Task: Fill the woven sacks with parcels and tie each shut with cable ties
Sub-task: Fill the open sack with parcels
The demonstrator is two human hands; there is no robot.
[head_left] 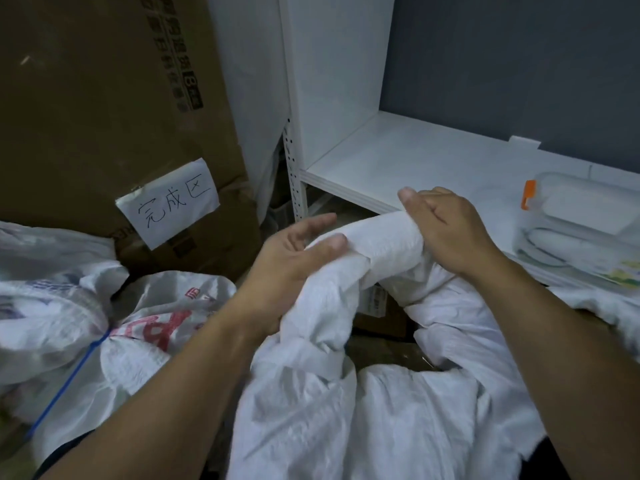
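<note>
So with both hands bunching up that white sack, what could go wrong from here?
1. No cable tie is on the gathered neck yet; the left hand grips only loosely, so the neck may spring open if the right hand lets go.
2. I see no loose tie nearby; reaching for one could mean losing the bunch.
3. The sack looks soft and slumped, so it might tip.

The sack hides its contents and runs off the bottom edge. The tied sack is blurred, its red print unreadable.
</note>
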